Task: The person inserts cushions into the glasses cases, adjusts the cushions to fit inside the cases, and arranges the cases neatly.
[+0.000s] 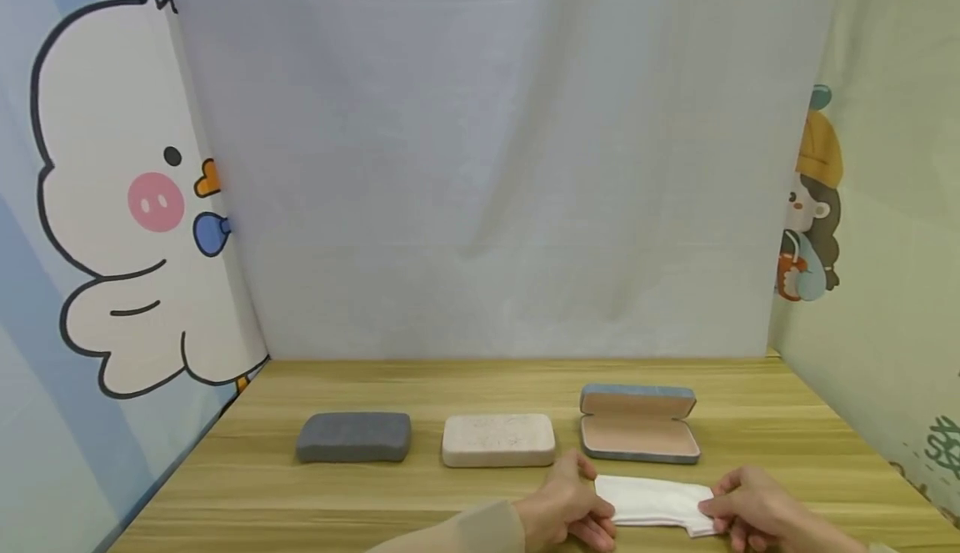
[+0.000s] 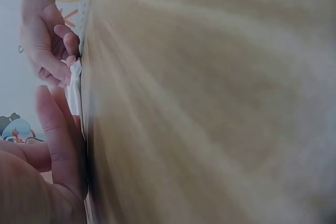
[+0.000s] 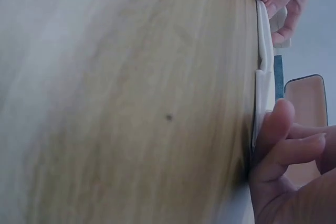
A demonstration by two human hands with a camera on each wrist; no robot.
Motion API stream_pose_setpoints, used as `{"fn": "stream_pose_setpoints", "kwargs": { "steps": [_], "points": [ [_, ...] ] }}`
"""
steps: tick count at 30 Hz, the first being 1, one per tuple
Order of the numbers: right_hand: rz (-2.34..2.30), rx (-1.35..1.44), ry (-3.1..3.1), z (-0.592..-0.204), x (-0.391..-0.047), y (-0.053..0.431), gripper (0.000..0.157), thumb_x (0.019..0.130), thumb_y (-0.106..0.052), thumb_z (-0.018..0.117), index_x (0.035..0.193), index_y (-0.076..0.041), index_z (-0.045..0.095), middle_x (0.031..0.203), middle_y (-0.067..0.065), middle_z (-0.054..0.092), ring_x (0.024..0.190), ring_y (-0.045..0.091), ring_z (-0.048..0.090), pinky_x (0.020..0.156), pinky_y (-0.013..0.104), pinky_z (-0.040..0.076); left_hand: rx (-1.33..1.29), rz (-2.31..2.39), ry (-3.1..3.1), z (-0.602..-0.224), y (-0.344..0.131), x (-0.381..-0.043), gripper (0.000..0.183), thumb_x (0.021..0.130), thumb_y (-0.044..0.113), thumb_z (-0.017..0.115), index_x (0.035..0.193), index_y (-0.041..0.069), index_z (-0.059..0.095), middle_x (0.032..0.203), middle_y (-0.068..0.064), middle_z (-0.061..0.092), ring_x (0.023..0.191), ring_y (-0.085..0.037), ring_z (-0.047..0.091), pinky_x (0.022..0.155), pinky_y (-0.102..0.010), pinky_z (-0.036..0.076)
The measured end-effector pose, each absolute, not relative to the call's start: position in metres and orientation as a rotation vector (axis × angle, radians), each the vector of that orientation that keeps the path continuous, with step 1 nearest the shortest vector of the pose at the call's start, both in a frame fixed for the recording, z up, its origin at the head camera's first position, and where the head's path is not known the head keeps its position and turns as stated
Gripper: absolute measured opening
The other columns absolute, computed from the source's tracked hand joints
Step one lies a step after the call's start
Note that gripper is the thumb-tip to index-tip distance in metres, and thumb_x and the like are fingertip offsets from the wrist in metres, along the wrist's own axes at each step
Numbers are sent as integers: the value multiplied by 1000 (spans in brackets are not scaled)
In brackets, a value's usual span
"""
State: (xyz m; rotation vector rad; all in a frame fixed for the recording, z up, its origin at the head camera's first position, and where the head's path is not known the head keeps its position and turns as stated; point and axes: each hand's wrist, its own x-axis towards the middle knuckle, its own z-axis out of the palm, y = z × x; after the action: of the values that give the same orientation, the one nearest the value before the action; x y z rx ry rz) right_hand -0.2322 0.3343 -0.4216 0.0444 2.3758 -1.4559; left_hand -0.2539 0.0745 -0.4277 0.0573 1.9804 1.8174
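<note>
A white cloth [image 1: 652, 501], folded into a flat strip, lies on the wooden table close in front. My left hand [image 1: 564, 505] pinches its left end, fingertips low against the tabletop. At the opposite end my right hand [image 1: 757, 510] grips the cloth between thumb and fingers, where one corner hangs out of line with the lower edge. The right wrist view shows the cloth [image 3: 264, 40] edge-on, stretched between both hands. Just behind the cloth stands an open blue-grey glasses case [image 1: 637, 391] with a pinkish lining.
A closed cream glasses case [image 1: 498, 439] sits to the left of the open one, and a closed dark grey case [image 1: 354, 436] stands further left. Behind the wooden table [image 1: 420, 503] hangs a pale curtain [image 1: 480, 161], with cartoon-printed walls on both sides.
</note>
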Motion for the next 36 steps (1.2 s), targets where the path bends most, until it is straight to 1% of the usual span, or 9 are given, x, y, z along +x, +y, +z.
{"fn": "stream_pose_setpoints", "kwargs": {
  "steps": [4, 7, 10, 13, 16, 23, 26, 30, 36],
  "points": [
    [-1423, 71, 2426, -421, -232, 332, 21, 87, -12, 66, 93, 4, 54, 60, -2, 62, 41, 0, 52, 38, 9, 34, 88, 1792, 2068, -426, 78, -254, 31, 73, -22, 64, 84, 1, 46, 67, -31, 66, 40, -23, 62, 37, -23, 50],
    [-1423, 65, 2438, -421, -232, 332, 22, 87, -12, 66, 94, 6, 54, 60, -1, 62, 41, 0, 52, 38, 10, 35, 79, 1762, 2114, -425, 81, -254, 24, 72, -22, 63, 74, -1, 52, 68, -32, 66, 49, -31, 68, 38, -24, 52],
    [-1433, 49, 2450, -421, -233, 333, 21, 86, -11, 66, 93, 6, 56, 60, -1, 62, 42, 0, 52, 39, 10, 35, 55, 1758, 2105, -426, 83, -254, 21, 73, -21, 62, 71, -2, 55, 68, -32, 66, 53, -32, 69, 41, -25, 54],
    [-1443, 22, 2473, -421, -234, 333, 18, 84, -10, 66, 90, 5, 58, 59, -2, 62, 42, 0, 53, 39, 11, 36, 50, 1786, 2065, -429, 84, -255, 20, 73, -21, 61, 71, -2, 55, 69, -33, 66, 49, -29, 68, 43, -26, 55],
    [-1459, -22, 2484, -420, -238, 332, 14, 84, -10, 65, 86, 3, 60, 59, -3, 62, 42, 0, 53, 40, 12, 37, 65, 1802, 2025, -430, 80, -258, 19, 73, -21, 61, 70, -3, 57, 68, -31, 67, 44, -20, 65, 45, -26, 56],
    [-1531, -98, 2401, -404, -256, 332, 13, 87, -11, 63, 78, -3, 62, 60, -6, 63, 44, -1, 54, 42, 11, 38, 111, 1824, 1950, -413, 71, -278, 11, 78, -17, 61, 72, -9, 66, 52, -9, 64, 41, -9, 60, 46, -20, 55],
    [-1540, -80, 2386, -398, -266, 335, 12, 88, -11, 62, 79, -3, 61, 61, -6, 63, 45, -1, 54, 43, 10, 40, 95, 1829, 1962, -403, 71, -290, 8, 79, -15, 62, 74, -11, 68, 53, -13, 66, 40, -8, 59, 46, -19, 54],
    [-1529, -50, 2391, -393, -280, 337, 13, 88, -12, 61, 79, -3, 62, 60, -7, 63, 45, -2, 53, 43, 10, 42, 83, 1853, 1985, -398, 74, -305, 6, 79, -15, 62, 78, -12, 68, 66, -24, 69, 39, -9, 60, 46, -20, 55],
    [-1529, -44, 2375, -386, -300, 339, 14, 89, -12, 60, 81, -2, 67, 59, -8, 62, 46, -3, 52, 44, 10, 42, 52, 1900, 2014, -396, 81, -319, 5, 79, -15, 62, 83, -13, 66, 59, -18, 67, 39, -9, 59, 47, -21, 56]
  ]
}}
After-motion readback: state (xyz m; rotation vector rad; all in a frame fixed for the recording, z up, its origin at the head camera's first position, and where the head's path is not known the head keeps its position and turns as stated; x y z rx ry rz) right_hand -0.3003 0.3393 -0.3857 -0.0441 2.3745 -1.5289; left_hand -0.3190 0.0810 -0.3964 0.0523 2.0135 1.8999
